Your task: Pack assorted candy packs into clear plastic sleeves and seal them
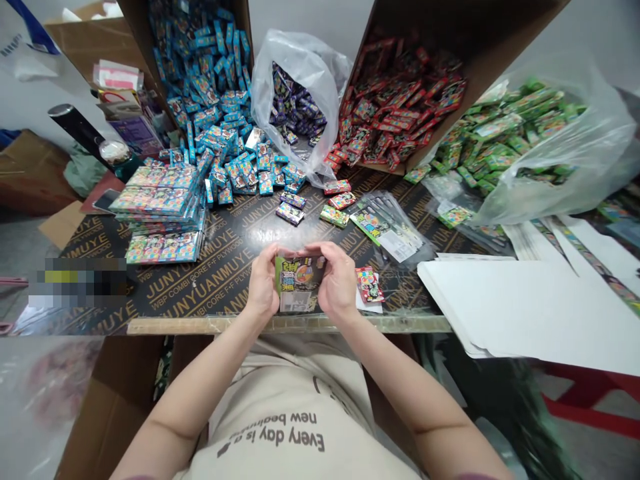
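Between my two hands is a flat printed packet [300,280], dark with green lettering and a pale label, close to the table's front edge. My left hand [263,280] grips its left side, and my right hand [338,279] is wrapped round its right side. Just beyond lie two small purple packs [290,212], two red packs [341,200] and a green pack [335,216]. A red packet [369,285] rests on white paper to the right of my right hand. Farther right, clear printed sleeves [393,230] are fanned out.
Stacked finished-looking packets [163,247] stand at left. Behind are a box of blue packs [215,100], a plastic bag of purple packs [297,110], a box of red packs [395,110] and a bag of green packs [505,140]. White sheets [530,307] overhang the right front edge.
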A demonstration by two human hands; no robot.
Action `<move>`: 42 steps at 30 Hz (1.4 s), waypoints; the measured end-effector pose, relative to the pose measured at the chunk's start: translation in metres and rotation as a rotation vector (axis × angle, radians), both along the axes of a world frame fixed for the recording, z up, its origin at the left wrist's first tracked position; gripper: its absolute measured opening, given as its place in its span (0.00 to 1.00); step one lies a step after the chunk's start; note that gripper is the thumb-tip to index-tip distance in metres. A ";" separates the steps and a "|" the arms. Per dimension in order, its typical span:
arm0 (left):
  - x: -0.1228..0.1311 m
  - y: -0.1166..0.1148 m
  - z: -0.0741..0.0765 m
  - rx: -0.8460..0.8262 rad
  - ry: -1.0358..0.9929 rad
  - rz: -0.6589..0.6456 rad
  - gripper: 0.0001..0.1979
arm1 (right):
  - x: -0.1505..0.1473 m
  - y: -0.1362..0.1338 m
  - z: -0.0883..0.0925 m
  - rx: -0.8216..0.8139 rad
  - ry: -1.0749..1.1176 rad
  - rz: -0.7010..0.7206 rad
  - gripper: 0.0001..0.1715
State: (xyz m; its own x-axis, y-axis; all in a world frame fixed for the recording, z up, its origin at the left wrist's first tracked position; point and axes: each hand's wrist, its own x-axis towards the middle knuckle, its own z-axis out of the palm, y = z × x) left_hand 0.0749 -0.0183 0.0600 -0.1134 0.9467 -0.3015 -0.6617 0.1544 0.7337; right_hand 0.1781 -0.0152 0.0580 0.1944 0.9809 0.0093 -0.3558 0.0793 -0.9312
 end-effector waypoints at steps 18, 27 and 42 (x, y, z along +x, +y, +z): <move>-0.053 -0.004 0.018 0.888 1.076 -0.159 0.06 | 0.056 -0.006 -0.009 0.536 -0.602 0.258 0.12; -0.050 0.005 0.040 0.429 0.854 -0.308 0.05 | 0.041 -0.006 0.020 0.217 -0.552 0.272 0.05; -0.060 -0.011 0.021 0.767 1.179 -0.296 0.05 | 0.058 -0.020 -0.021 0.476 -0.657 0.186 0.16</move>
State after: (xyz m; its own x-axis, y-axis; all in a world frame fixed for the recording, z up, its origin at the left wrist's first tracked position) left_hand 0.0145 -0.0293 0.0806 0.2929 0.8620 0.4136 0.3651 -0.5006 0.7849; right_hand 0.2357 -0.0349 0.0373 -0.1603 0.8588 0.4865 0.2019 0.5110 -0.8355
